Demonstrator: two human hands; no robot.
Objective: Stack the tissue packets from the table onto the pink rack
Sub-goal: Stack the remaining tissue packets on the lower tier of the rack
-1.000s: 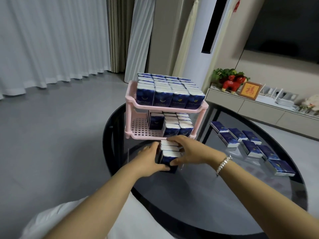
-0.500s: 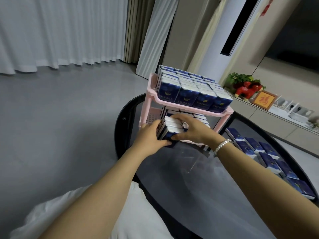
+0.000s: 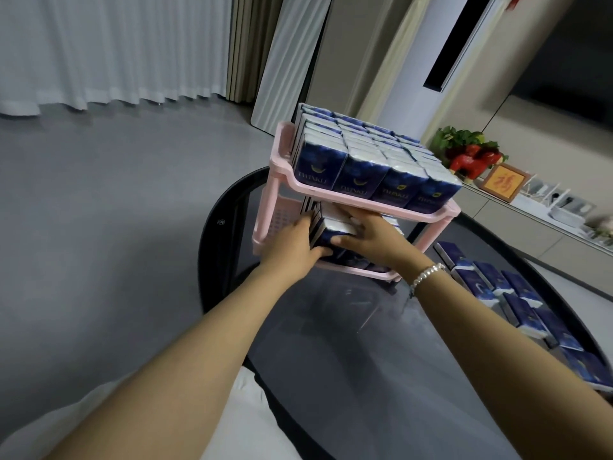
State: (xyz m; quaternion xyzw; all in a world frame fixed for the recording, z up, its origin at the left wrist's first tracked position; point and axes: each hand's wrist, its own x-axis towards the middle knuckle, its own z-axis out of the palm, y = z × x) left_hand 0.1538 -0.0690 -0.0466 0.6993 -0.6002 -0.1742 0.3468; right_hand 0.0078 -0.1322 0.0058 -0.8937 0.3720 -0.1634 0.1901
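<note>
Living room, round dark glass table [image 3: 331,376] w/ a two-tier pink rack [image 3: 374,207] at its far edge.
Both arms reach fwd: left hand [image 3: 292,244] & right hand [image 3: 368,239] grip a small stack of tissue packets [image 3: 331,232] betw. them, fingers curled round its sides, at the lower shelf's front. Top shelf is packed w/ upright blue packets [image 3: 368,161]; more stand behind on the lower one. Loose packets [image 3: 517,293] lie in rows on the table's right.

I see both hands, left [image 3: 292,242] and right [image 3: 371,239], gripping a tissue packet bundle [image 3: 333,232] inside the pink rack [image 3: 365,207] lower shelf.
</note>
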